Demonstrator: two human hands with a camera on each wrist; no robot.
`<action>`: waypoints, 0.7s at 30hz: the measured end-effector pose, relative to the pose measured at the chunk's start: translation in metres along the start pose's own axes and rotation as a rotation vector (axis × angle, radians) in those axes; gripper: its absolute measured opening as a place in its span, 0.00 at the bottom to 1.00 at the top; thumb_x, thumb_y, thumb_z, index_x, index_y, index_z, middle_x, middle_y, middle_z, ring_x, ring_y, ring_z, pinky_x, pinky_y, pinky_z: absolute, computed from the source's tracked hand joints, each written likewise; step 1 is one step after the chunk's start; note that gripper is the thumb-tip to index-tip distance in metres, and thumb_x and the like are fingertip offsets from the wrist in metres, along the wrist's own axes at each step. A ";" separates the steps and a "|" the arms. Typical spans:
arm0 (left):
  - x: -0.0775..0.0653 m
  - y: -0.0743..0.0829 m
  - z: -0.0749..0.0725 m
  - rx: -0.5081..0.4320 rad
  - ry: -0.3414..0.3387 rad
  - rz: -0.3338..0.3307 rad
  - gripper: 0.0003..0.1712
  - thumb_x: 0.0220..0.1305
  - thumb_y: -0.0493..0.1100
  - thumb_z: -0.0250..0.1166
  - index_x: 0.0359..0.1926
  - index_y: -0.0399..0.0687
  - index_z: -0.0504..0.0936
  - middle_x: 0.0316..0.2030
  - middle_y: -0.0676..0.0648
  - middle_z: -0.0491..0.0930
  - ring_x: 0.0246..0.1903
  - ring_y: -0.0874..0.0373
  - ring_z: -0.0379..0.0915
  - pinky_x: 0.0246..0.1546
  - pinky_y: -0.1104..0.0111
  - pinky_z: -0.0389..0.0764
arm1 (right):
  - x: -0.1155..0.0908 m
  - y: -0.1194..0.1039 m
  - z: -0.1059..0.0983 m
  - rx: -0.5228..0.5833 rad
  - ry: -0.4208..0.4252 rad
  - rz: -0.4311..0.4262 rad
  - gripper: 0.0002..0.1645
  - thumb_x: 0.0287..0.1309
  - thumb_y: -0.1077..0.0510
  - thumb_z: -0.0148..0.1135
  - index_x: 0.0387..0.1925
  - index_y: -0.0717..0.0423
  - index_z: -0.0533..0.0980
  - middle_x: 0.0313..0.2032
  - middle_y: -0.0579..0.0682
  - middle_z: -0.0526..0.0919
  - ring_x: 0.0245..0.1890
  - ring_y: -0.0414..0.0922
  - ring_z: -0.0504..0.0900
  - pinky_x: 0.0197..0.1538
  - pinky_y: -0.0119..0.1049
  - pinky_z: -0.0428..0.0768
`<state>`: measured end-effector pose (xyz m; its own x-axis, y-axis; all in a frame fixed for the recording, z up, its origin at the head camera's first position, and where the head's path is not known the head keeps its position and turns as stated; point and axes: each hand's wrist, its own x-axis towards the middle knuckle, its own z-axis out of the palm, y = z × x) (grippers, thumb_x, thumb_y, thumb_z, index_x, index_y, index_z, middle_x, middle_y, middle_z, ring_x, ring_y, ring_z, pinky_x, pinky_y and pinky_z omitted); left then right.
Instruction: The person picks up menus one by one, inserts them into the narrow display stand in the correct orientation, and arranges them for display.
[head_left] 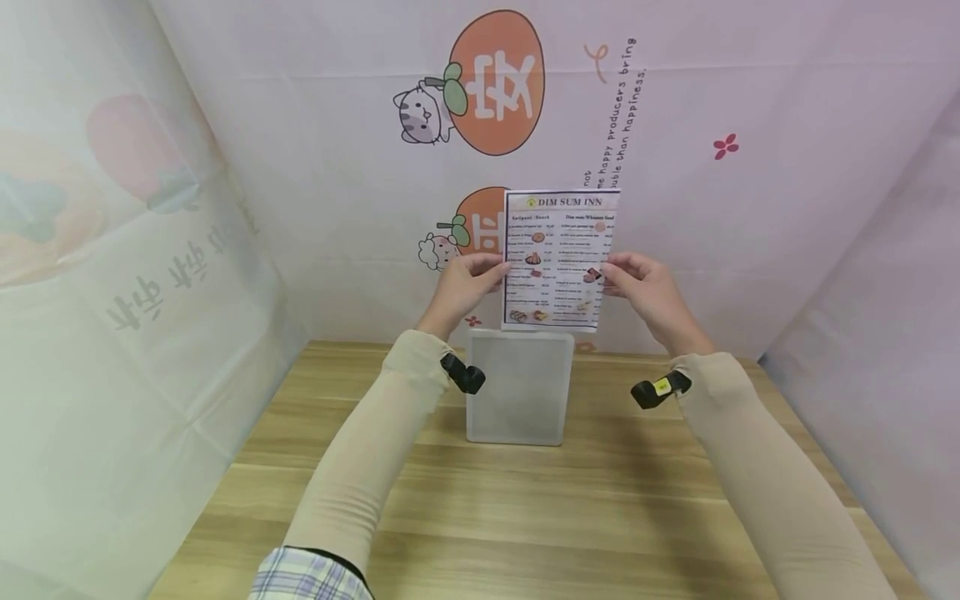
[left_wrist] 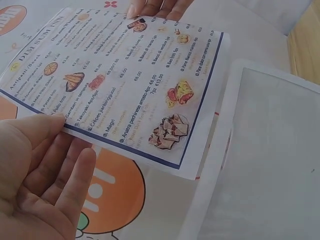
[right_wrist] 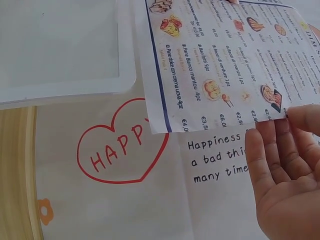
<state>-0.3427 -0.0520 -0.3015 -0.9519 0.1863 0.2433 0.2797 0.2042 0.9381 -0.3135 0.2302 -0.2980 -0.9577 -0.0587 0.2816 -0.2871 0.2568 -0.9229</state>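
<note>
A printed menu sheet (head_left: 558, 258) headed "DIM SUM INN" is held upright in the air, its lower edge near the top of a clear-fronted frame (head_left: 519, 387). My left hand (head_left: 463, 287) pinches the sheet's left edge between thumb and fingers. On the opposite edge, my right hand (head_left: 651, 293) pinches it the same way. In the left wrist view the menu (left_wrist: 125, 85) tilts beside the frame's pale rim (left_wrist: 220, 150). The right wrist view shows the right hand (right_wrist: 287, 170) at the sheet's side edge, with the frame (right_wrist: 65, 45) at upper left.
The frame stands upright on a wood-grain table (head_left: 480, 517), close to the back. Behind it hangs a white printed cloth (head_left: 337, 167) with cartoon fruit and lettering. More cloth walls the left side (head_left: 112, 333) and the right side (head_left: 885, 275).
</note>
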 end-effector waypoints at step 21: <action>-0.005 -0.011 -0.010 0.001 0.025 -0.048 0.21 0.68 0.53 0.67 0.55 0.47 0.83 0.49 0.50 0.83 0.46 0.56 0.82 0.52 0.64 0.81 | 0.006 -0.002 0.008 -0.070 -0.055 0.035 0.26 0.72 0.46 0.58 0.59 0.61 0.74 0.53 0.54 0.81 0.49 0.45 0.80 0.57 0.40 0.79</action>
<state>-0.3422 -0.0650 -0.3105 -0.9671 0.1518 0.2043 0.2339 0.2133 0.9486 -0.3185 0.2222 -0.2966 -0.9672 -0.1007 0.2333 -0.2536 0.3263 -0.9106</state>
